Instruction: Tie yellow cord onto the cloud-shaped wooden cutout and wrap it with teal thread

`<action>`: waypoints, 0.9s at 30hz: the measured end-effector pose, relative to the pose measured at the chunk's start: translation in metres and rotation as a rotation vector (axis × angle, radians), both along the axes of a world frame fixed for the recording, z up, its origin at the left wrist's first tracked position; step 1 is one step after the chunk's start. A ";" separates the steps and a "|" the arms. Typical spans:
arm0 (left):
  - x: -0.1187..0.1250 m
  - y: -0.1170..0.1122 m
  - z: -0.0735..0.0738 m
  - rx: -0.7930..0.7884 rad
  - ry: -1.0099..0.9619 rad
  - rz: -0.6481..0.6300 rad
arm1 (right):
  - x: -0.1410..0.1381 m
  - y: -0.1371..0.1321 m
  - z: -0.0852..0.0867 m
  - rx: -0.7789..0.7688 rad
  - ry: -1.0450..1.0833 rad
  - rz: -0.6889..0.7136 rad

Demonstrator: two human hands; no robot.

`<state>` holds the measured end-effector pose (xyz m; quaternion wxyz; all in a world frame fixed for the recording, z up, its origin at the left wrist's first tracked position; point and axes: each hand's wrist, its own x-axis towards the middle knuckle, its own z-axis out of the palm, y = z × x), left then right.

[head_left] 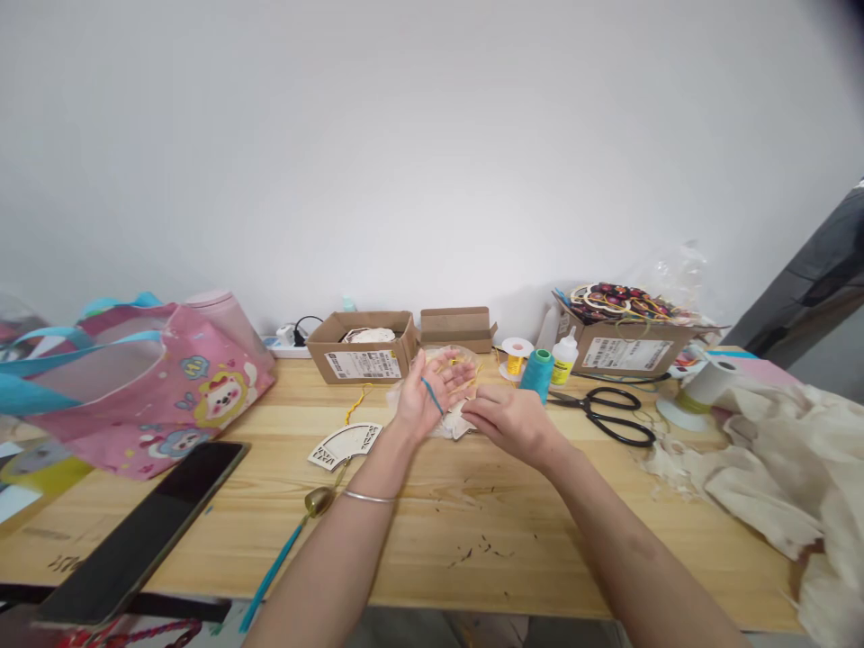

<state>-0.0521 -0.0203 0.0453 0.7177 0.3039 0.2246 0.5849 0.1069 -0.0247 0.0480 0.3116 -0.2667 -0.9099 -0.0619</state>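
Observation:
My left hand (432,393) is held palm up above the table, its fingers apart and a little bent. A strand of blue thread (432,396) lies across its palm. My right hand (509,421) is closed in a pinch just to the right; what sits between its fingertips is too small to make out. Under the fingertips a pale piece (459,421) shows in part, over clear plastic and yellow cord. Left of my left forearm lies a fan-shaped wooden pendant (346,445) with yellow cord, a brass bell (319,500) and a blue tassel (274,573).
A teal thread cone (536,376), a glue bottle (563,358) and black scissors (600,414) stand or lie to the right. Behind are cardboard boxes (364,364). A pink bag (148,387) and black phone (145,531) occupy the left; beige cloth (762,468) covers the right.

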 end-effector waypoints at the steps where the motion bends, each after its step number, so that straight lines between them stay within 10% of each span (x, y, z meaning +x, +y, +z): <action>1: 0.002 0.001 -0.003 -0.020 0.028 -0.035 | 0.002 0.001 0.002 0.001 0.011 -0.002; 16: 0.027 -0.011 -0.022 -0.063 0.194 -0.687 | 0.011 0.010 0.004 -0.027 0.035 -0.023; 27: 0.024 -0.014 -0.019 -0.001 0.415 -0.725 | 0.009 0.014 0.002 -0.292 0.145 0.092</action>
